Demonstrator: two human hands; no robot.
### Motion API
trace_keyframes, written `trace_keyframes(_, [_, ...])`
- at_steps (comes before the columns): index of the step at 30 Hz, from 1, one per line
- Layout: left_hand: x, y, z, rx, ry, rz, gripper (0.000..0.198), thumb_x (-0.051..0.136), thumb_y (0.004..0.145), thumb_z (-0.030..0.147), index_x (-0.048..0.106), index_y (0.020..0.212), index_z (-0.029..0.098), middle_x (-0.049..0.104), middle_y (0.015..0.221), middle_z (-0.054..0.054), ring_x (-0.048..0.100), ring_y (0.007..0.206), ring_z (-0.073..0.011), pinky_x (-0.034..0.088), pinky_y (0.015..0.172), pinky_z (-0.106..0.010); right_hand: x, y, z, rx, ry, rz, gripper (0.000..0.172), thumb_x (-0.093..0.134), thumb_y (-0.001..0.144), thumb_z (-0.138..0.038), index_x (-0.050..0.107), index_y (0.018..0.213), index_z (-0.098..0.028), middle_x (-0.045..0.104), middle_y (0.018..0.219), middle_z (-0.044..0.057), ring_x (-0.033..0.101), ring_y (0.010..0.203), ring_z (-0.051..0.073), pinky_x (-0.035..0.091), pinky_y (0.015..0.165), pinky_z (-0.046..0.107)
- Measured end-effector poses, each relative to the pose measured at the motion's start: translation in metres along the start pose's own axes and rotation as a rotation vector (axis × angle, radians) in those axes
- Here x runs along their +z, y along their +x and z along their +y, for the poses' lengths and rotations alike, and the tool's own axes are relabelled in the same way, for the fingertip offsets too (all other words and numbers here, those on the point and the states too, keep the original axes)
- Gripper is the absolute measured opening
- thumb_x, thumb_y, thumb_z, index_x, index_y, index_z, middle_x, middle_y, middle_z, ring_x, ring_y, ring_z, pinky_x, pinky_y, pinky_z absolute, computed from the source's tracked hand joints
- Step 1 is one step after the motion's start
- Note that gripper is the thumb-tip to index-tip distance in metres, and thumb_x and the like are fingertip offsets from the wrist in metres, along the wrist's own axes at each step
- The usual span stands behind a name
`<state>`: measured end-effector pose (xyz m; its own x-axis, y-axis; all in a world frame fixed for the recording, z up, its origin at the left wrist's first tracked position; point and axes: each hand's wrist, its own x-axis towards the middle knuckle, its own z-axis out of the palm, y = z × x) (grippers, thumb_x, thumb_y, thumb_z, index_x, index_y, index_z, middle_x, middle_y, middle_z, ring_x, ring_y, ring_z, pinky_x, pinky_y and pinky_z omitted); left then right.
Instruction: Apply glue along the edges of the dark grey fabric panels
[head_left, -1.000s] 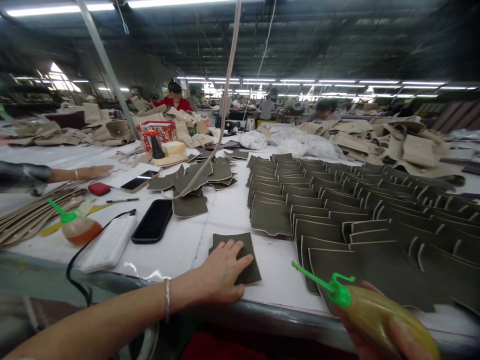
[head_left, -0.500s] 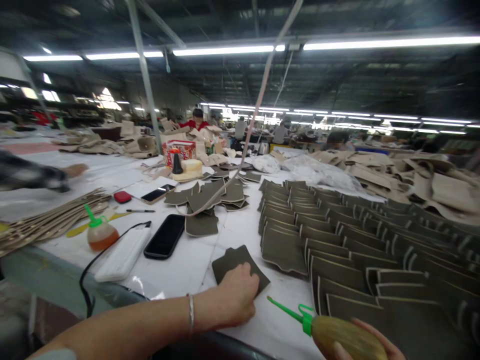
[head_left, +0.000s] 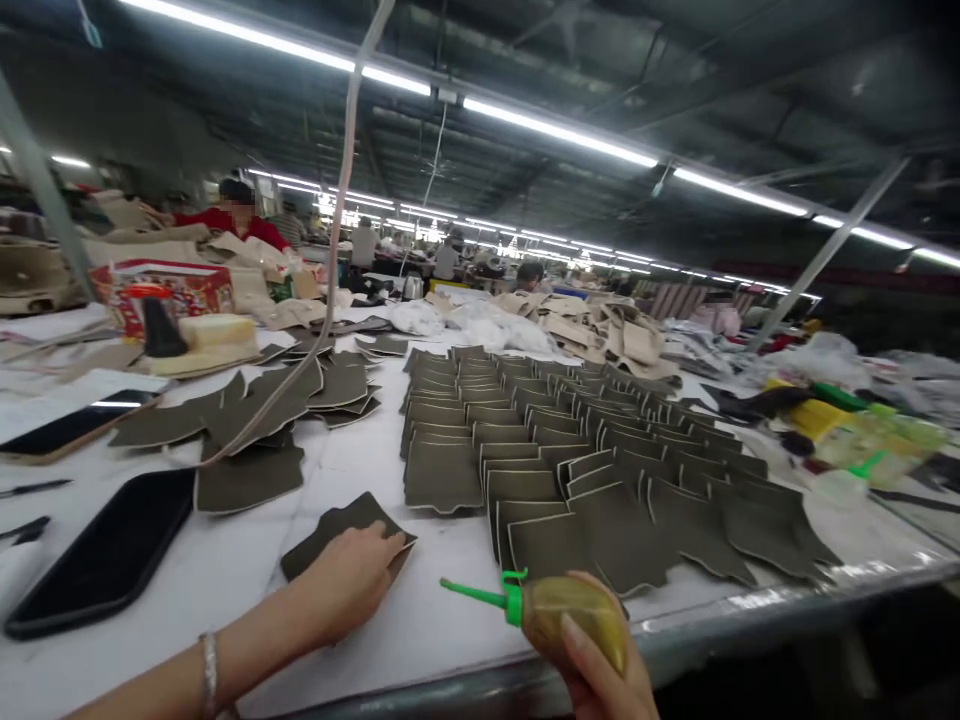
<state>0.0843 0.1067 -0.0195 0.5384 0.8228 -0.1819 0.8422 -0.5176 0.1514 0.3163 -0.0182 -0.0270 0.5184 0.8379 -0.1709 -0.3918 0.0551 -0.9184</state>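
Note:
My left hand [head_left: 351,583] rests on a dark olive cut piece [head_left: 330,528] that lies flat near the front edge of the white table [head_left: 442,620], fingers curled on its near corner. My right hand [head_left: 600,670] holds a squeeze bottle of yellowish glue [head_left: 574,610] with a green nozzle pointing left, just above the table's edge. To the right of the piece, several rows of overlapping olive pieces [head_left: 570,440] cover the table.
A black phone [head_left: 105,555] lies at the left, a second phone [head_left: 71,425] behind it. A loose pile of olive pieces [head_left: 255,420] lies under a hanging hose [head_left: 330,230]. Tan parts, a red box [head_left: 161,290] and seated people fill the back.
The view has swung to the right, so the left-hand bottle and power bank left the frame. My left hand stays on the olive piece; the glue bottle has moved closer to it.

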Motion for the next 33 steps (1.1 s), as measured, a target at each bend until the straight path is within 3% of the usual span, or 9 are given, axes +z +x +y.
trace_keyframes(5, [-0.007, 0.003, -0.016, 0.149, -0.097, 0.009, 0.046, 0.036, 0.09, 0.016, 0.062, 0.126, 0.026, 0.071, 0.107, -0.009, 0.067, 0.097, -0.0278, 0.05, 0.083, -0.036, 0.01, 0.004, -0.003, -0.185, -0.416, 0.007, 0.073, 0.079, 0.06, -0.06, 0.053, 0.119, -0.025, 0.066, 0.099, 0.003, 0.062, 0.086, 0.023, 0.048, 0.077, 0.033])
trace_keyframes(10, [0.001, 0.011, -0.027, 0.162, -0.116, 0.008, 0.047, 0.037, 0.09, 0.018, 0.062, 0.129, 0.029, 0.071, 0.111, -0.007, 0.067, 0.097, -0.0279, 0.049, 0.079, -0.035, 0.03, 0.006, -0.003, -0.312, -0.705, -0.041, 0.065, 0.073, 0.062, -0.065, 0.056, 0.115, -0.031, 0.061, 0.106, 0.0, 0.058, 0.092, 0.022, 0.043, 0.082, 0.032])
trace_keyframes(17, [0.002, 0.012, -0.03, 0.19, -0.173, 0.005, 0.047, 0.04, 0.089, 0.021, 0.062, 0.13, 0.029, 0.069, 0.114, -0.009, 0.067, 0.098, -0.0301, 0.049, 0.079, -0.036, 0.047, 0.013, 0.008, -0.454, -0.817, -0.136, 0.061, 0.072, 0.066, -0.064, 0.056, 0.116, -0.033, 0.06, 0.114, -0.001, 0.057, 0.103, 0.025, 0.041, 0.092, 0.036])
trace_keyframes(25, [0.003, 0.015, -0.034, 0.187, -0.209, -0.037, 0.052, 0.042, 0.086, 0.019, 0.058, 0.135, 0.028, 0.066, 0.122, -0.009, 0.065, 0.105, -0.0305, 0.049, 0.085, -0.037, 0.047, 0.024, 0.019, -0.671, -0.969, -0.218, 0.052, 0.064, 0.078, -0.063, 0.053, 0.118, -0.032, 0.059, 0.114, -0.002, 0.057, 0.103, 0.02, 0.041, 0.093, 0.029])
trace_keyframes(33, [0.003, 0.009, -0.032, 0.207, -0.202, 0.007, 0.045, 0.042, 0.09, 0.024, 0.062, 0.13, 0.028, 0.067, 0.11, -0.008, 0.066, 0.095, -0.0254, 0.048, 0.079, -0.032, 0.047, 0.022, 0.019, -0.635, -0.933, -0.219, 0.051, 0.065, 0.078, -0.062, 0.055, 0.116, -0.029, 0.06, 0.112, 0.001, 0.057, 0.1, 0.021, 0.042, 0.091, 0.031])
